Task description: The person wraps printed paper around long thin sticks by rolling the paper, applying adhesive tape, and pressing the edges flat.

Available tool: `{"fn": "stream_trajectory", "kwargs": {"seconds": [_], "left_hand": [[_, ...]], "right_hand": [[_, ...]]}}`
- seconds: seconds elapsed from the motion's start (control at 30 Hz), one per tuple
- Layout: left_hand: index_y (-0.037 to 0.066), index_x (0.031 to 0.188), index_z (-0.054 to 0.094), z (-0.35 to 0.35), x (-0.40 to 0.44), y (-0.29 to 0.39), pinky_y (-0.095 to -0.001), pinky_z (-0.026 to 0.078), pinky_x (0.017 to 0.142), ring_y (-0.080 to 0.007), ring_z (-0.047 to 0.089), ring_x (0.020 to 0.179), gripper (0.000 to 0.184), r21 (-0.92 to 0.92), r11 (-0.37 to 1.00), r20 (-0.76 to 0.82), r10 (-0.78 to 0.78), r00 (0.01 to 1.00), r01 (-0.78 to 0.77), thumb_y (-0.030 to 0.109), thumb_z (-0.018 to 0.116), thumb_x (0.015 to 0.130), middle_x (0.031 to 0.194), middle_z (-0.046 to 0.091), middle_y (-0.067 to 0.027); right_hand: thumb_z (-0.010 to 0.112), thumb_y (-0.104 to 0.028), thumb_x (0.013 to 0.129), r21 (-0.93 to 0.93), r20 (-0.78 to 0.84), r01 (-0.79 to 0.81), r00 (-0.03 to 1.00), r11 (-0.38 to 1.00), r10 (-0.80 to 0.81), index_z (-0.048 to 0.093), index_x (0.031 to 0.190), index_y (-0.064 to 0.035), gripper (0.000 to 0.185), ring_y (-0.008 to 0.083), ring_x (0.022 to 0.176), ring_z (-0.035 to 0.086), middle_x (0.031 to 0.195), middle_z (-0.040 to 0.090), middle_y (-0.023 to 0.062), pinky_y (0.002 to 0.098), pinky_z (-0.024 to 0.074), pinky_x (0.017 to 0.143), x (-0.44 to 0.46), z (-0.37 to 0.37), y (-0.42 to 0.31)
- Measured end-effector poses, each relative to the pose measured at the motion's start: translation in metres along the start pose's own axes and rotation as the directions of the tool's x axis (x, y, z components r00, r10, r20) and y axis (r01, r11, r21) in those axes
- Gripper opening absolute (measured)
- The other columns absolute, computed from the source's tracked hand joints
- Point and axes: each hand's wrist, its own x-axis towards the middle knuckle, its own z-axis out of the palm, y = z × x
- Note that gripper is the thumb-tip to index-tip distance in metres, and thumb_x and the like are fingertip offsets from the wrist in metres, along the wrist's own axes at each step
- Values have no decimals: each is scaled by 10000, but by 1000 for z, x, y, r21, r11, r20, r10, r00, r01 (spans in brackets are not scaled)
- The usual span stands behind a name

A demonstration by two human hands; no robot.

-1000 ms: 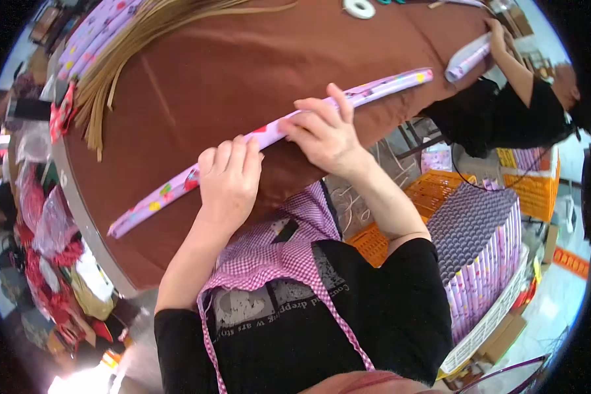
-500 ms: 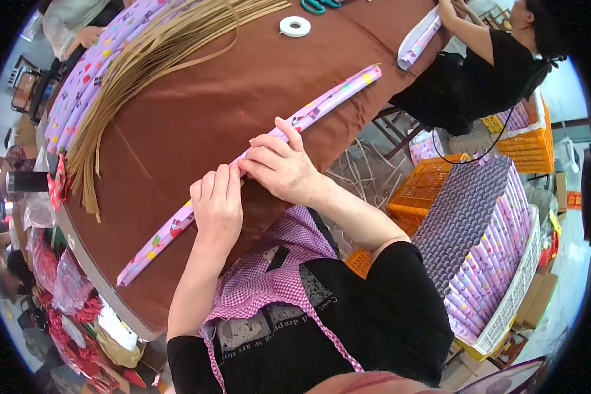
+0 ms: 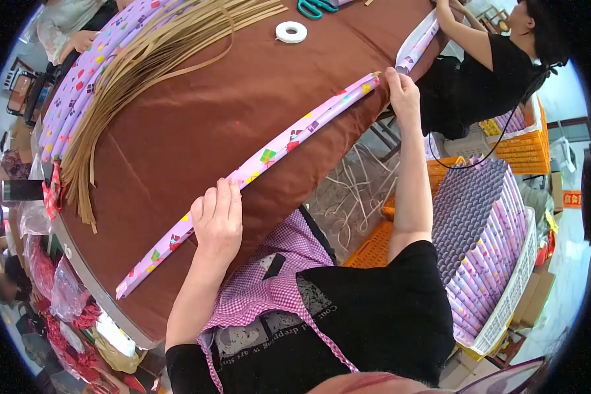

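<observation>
A long, thin roll of lilac wrapping paper, printed with presents and yellow spots, lies slantwise across the brown-covered table. My left hand is closed over the roll left of its middle, fingers together on top. At the roll's far right end, my right hand pinches the tip; the fingertips are partly hidden. Beyond the roll lies a round of white tape, and green-handled scissors sit at the table's top edge.
A bundle of tan strips lies over more lilac rolls at left. At right, a co-worker handles another roll. A white crate full of rolls and an orange crate stand beside me.
My right hand has moved from beside my left hand, at the roll's middle, out to its far right end. The left hand stays on the roll.
</observation>
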Motion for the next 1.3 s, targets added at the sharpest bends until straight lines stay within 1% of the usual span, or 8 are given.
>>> {"fn": "stream_trajectory", "kwargs": {"seconds": [0.03,0.27,0.43,0.53,0.8,1.13,1.17,1.3], "left_hand": [[-51,1077,701,0,0,0,-347,418,769,-222,598,884,276,1,1000,6,2,1000,-2,85,648,842,1060,674,-147],[-53,1081,700,0,-2,-1,-340,415,768,-221,602,894,283,1,1000,14,10,1000,-10,87,622,849,1074,673,-157],[-49,1089,701,-1,-2,-1,-335,416,764,-217,603,896,288,-12,1000,17,0,1000,1,84,626,845,1078,674,-145],[-39,1085,702,-1,-2,-2,-337,421,771,-216,603,902,281,-13,1000,20,-11,1000,11,85,626,844,1084,673,-137],[-16,1091,695,3,-3,-2,-343,437,785,-216,612,934,287,-10,1000,35,-15,999,15,88,631,832,1091,671,-123],[-20,1085,691,1,-1,-2,-384,437,788,-248,599,946,275,-40,999,41,-11,999,12,95,644,839,1108,667,-144],[-18,1131,658,3,-4,-1,-409,423,833,-265,597,961,326,-75,997,34,-31,999,33,94,711,830,1129,655,-128],[-22,1129,659,2,-1,-1,-413,422,841,-268,594,956,309,-87,996,30,-18,999,21,100,694,847,1120,655,-130]], "right_hand": [[568,-546,934,-21,97,-73,992,997,75,740,988,-5,570,342,1036,653,1049,700,206,384,475,933,1,-2,-4],[605,-504,923,-60,148,-97,983,993,105,746,971,-8,518,313,1058,652,1100,704,150,359,466,954,2,8,-17],[656,-315,911,83,117,71,990,994,-81,738,929,27,352,285,1017,653,1063,708,156,359,476,924,-2,12,-13],[640,-256,923,107,65,85,994,991,-92,727,899,51,320,269,1001,649,1040,708,155,356,479,908,-3,17,-11],[616,-249,942,137,34,35,999,990,-40,716,908,63,330,253,1010,639,1063,698,130,344,473,914,-7,22,-3],[629,-172,895,55,-74,226,972,973,-222,694,797,52,253,329,913,647,942,693,173,409,497,857,-6,32,10],[632,-170,890,29,-122,265,958,964,-259,686,772,50,256,327,900,650,933,691,166,405,503,843,-9,30,0],[675,-204,874,161,-117,144,985,976,-126,699,776,45,268,308,953,647,960,694,140,383,497,870,-9,32,4]]}}
